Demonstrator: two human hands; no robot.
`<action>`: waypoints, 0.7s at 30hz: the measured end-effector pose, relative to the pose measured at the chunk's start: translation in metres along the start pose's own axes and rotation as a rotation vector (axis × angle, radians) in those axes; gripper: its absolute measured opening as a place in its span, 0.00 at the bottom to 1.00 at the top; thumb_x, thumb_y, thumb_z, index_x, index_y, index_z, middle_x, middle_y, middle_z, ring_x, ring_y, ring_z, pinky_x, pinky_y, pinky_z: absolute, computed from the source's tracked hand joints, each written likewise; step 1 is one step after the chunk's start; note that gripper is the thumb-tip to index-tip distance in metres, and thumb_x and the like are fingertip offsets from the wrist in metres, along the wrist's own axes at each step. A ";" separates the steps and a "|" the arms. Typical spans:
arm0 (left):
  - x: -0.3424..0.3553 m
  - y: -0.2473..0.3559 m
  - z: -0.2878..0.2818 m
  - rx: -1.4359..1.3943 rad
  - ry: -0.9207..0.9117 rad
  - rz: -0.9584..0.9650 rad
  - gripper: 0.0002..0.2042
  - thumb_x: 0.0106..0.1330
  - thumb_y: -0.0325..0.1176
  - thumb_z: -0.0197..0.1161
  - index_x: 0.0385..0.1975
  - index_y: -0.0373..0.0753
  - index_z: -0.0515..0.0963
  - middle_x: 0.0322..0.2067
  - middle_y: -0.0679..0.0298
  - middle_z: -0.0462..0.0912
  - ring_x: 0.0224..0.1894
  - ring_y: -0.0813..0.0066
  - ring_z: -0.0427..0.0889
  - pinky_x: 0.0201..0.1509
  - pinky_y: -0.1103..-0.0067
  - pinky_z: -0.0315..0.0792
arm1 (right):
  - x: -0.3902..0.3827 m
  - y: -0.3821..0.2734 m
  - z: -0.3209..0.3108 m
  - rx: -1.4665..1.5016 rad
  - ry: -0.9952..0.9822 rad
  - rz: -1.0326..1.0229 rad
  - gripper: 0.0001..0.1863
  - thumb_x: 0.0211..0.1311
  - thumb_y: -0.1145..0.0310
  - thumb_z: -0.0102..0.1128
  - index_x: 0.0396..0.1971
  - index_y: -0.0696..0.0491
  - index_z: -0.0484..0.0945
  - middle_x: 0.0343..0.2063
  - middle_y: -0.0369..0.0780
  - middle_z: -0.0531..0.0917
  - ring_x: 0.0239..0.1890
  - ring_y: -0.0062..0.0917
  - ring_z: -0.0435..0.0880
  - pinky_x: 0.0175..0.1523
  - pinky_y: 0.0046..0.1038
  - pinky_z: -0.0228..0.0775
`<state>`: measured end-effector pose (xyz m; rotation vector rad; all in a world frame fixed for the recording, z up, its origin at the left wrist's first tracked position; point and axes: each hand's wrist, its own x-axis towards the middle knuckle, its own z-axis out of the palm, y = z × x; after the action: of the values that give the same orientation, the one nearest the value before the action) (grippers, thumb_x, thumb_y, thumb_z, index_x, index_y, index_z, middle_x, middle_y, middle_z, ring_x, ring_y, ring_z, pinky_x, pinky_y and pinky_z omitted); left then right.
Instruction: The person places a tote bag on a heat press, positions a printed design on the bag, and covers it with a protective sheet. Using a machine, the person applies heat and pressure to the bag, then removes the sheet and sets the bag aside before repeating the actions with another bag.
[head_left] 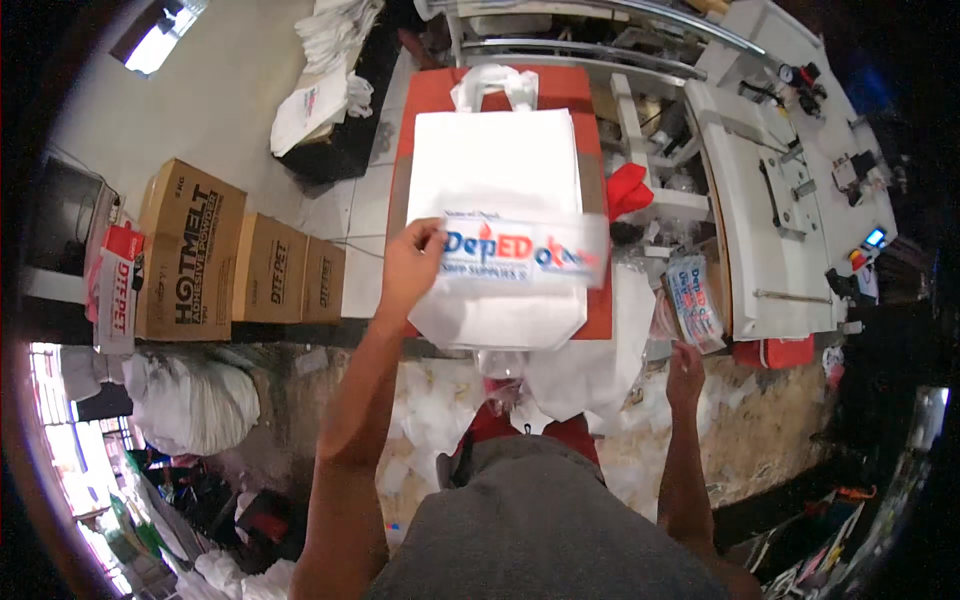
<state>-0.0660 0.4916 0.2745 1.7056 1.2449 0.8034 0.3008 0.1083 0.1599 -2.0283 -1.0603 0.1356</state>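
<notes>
A white cloth tote bag (490, 160) lies flat on a red and brown board (420, 95), its handles pointing away from me. Over the lower half of the bag is a clear printed transfer sheet (520, 250) with blue and red lettering. My left hand (412, 262) pinches this sheet at its left edge, and its right end is blurred by motion. At the right, my right hand (685, 372) is low beside a stack of similar printed sheets (693, 300). Its fingers look loosely apart with nothing visible in them.
A white press machine (765, 220) with metal rails stands at the right. Cardboard boxes (190, 255) line the left side. More white bags (320, 100) lie on a black stand at the far left. A red cloth (628, 190) is beside the board, and white scraps litter the floor.
</notes>
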 end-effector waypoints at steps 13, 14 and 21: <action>0.083 -0.051 -0.019 0.219 0.153 0.031 0.18 0.62 0.32 0.64 0.49 0.29 0.79 0.36 0.51 0.87 0.35 0.64 0.86 0.41 0.72 0.79 | 0.120 -0.267 0.148 -0.012 -0.039 -0.503 0.20 0.55 0.73 0.64 0.48 0.60 0.75 0.48 0.51 0.77 0.54 0.47 0.74 0.61 0.45 0.65; 0.072 -0.029 -0.007 0.203 0.158 0.074 0.21 0.62 0.32 0.64 0.53 0.30 0.76 0.41 0.48 0.85 0.43 0.57 0.85 0.48 0.69 0.77 | 0.123 -0.251 0.155 -0.046 -0.099 -0.461 0.24 0.56 0.70 0.65 0.53 0.61 0.73 0.52 0.53 0.74 0.56 0.49 0.72 0.63 0.46 0.63; 0.004 -0.030 -0.006 0.465 0.078 0.506 0.23 0.60 0.34 0.63 0.56 0.33 0.74 0.56 0.46 0.74 0.60 0.45 0.71 0.64 0.57 0.65 | 0.117 -0.238 0.176 -0.229 -0.231 -0.420 0.29 0.60 0.63 0.62 0.59 0.62 0.70 0.61 0.53 0.69 0.65 0.49 0.65 0.68 0.48 0.59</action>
<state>-0.0823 0.5012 0.2497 2.4478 1.1201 0.9234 0.1475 0.3748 0.2439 -1.9711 -1.6905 0.0299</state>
